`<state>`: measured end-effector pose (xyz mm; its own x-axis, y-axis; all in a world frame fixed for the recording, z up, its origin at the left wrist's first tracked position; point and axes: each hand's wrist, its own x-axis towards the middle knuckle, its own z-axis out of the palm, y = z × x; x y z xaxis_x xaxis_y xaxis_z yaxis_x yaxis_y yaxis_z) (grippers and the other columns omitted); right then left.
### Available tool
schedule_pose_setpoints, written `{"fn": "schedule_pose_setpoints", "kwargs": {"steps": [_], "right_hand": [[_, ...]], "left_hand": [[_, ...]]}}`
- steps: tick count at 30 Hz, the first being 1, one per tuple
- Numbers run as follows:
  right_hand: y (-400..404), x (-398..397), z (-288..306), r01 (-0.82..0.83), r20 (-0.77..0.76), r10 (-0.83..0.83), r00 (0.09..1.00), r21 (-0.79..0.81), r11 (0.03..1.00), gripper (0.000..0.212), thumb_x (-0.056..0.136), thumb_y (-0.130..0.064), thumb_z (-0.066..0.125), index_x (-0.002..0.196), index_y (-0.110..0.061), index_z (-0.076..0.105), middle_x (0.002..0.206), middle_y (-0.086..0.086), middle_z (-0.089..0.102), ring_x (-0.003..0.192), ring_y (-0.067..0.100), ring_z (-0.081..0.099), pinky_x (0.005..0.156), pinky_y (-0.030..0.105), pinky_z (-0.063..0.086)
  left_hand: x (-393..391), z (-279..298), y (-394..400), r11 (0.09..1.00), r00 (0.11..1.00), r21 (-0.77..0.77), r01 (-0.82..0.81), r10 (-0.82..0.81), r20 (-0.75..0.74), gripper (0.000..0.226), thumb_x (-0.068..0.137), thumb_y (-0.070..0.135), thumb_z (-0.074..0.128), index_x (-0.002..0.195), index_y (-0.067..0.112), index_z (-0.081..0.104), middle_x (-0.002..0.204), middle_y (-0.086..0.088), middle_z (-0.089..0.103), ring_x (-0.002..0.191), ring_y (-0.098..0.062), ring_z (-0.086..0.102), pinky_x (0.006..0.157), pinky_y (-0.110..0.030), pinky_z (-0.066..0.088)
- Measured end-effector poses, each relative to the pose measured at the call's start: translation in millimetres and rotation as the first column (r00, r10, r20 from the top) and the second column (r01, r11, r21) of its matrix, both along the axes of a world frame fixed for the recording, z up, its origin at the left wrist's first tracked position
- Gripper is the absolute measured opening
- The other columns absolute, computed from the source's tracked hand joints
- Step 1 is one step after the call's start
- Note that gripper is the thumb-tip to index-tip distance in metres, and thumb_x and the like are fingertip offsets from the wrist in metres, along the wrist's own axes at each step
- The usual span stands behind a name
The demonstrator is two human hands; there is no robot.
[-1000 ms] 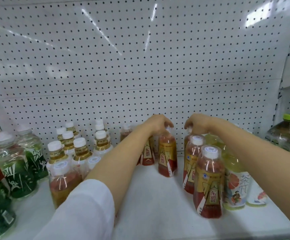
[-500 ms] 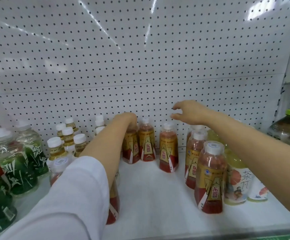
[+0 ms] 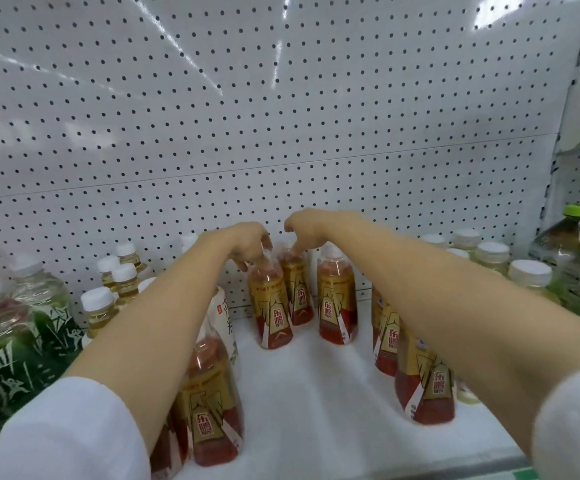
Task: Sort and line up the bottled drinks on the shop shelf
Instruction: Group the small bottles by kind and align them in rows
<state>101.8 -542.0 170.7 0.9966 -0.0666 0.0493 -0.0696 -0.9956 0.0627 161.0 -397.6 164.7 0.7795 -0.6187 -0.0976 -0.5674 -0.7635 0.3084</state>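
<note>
Here, in the head view, I am reaching both arms deep into the shop shelf (image 3: 316, 393), toward the perforated back panel (image 3: 281, 133). My left hand (image 3: 247, 242) is curling its fingers down around the cap of the front red-and-gold bottle (image 3: 271, 306); my right hand (image 3: 304, 225) is pinching, fingers bent down, at the top of the rear red-and-gold bottle (image 3: 297, 289) just behind it. The two bottles are standing touching, straight ahead of me near the back of the shelf, each directly under its own hand, so neither hand is having to travel sideways.

Both are standing upright or very nearly so, long axis vertical, caps up into my fingers, labels facing out toward me. A third bottle of the same drink (image 3: 337, 303) is standing just to their right, slightly apart, and it is the right hand that is nearer to it. More of the same drink are standing well forward: one at front left (image 3: 212, 403) under my left forearm, and a pair at front right (image 3: 423, 386) under my right forearm.

As I judge it, the coming move is turning on sliding the gripped pair along the back into line with the third bottle, keeping them vertical while my forearms are passing over the front bottles.
</note>
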Motion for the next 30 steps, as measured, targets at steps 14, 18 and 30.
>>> {"fn": "schedule_pose_setpoints", "kwargs": {"steps": [14, 18, 30], "right_hand": [[1.0, 11.0, -4.8, 0.049, -0.076, -0.043, 0.996, 0.085, 0.995, 0.059, 0.072, -0.023, 0.085, 0.122, -0.004, 0.061, 0.107, 0.011, 0.069, 0.083, 0.025, 0.07, 0.076, 0.034, 0.06], [-0.4, -8.5, 3.2, 0.039, -0.119, -0.022, 0.993, 0.142, 0.989, 0.065, 0.072, -0.016, 0.085, 0.129, -0.001, 0.057, 0.116, 0.016, 0.068, 0.079, 0.026, 0.072, 0.07, 0.036, 0.062], [-7.4, -38.7, 3.0, 0.016, -0.098, 0.002, 0.995, 0.18, 0.984, 0.071, 0.068, -0.026, 0.088, 0.13, -0.005, 0.058, 0.115, 0.007, 0.066, 0.075, 0.023, 0.072, 0.074, 0.033, 0.06]], "left_hand": [[-5.3, -5.5, 9.0, 0.993, 0.999, -0.11, 0.04, -0.042, -0.02, 0.051, 0.087, 0.018, 0.076, 0.134, 0.021, 0.059, 0.131, -0.008, 0.056, 0.103, -0.025, 0.066, 0.087, -0.035, 0.059], [-15.8, -1.3, 5.9, 0.992, 0.996, -0.096, 0.078, -0.083, -0.043, 0.049, 0.088, 0.014, 0.075, 0.133, 0.018, 0.059, 0.127, -0.01, 0.057, 0.099, -0.025, 0.067, 0.082, -0.034, 0.06], [-34.3, -4.1, 4.1, 0.984, 0.992, -0.123, 0.127, -0.125, 0.03, 0.046, 0.091, 0.008, 0.07, 0.135, 0.017, 0.06, 0.138, -0.008, 0.051, 0.112, -0.027, 0.061, 0.075, -0.027, 0.056]]}}
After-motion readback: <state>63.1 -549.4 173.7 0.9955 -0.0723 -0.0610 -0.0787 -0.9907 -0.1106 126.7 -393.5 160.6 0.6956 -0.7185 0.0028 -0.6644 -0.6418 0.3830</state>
